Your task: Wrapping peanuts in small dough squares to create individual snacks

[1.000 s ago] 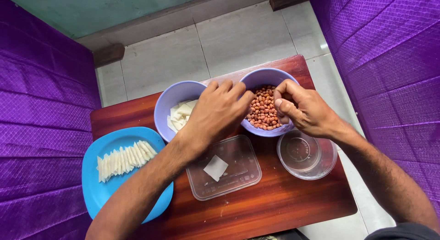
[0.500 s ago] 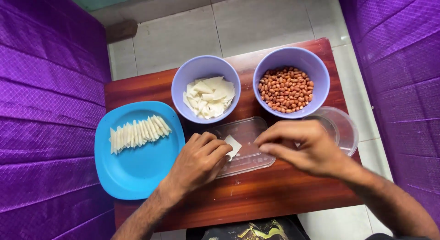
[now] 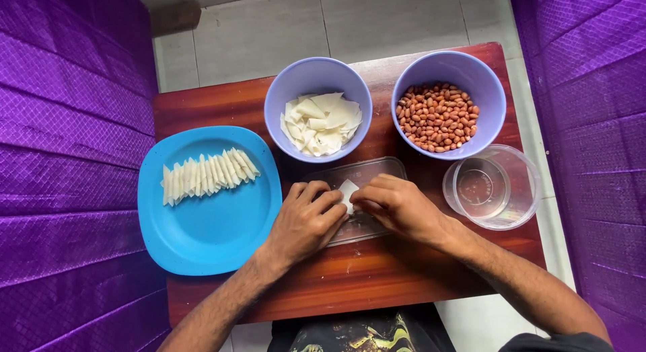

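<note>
My left hand (image 3: 306, 221) and my right hand (image 3: 397, 207) rest together over a clear flat plastic tray (image 3: 377, 170) on the small wooden table (image 3: 215, 106). Between their fingertips lies a small white wrapper square (image 3: 348, 189), touched by both hands. Behind the tray stand a lilac bowl of white wrapper pieces (image 3: 317, 116) and a lilac bowl of peanuts (image 3: 447, 113). Whether my right hand holds peanuts is hidden.
A blue plate (image 3: 208, 217) at the left carries a row of folded white rolls (image 3: 207, 174). A clear round plastic cup (image 3: 491, 187) sits at the right. Purple cloth (image 3: 67, 157) flanks both sides; tiled floor (image 3: 350, 22) lies beyond the table.
Both hands came back from the peanut bowl to the clear tray and now close in on the white wrapper square. The view shifted slightly.
</note>
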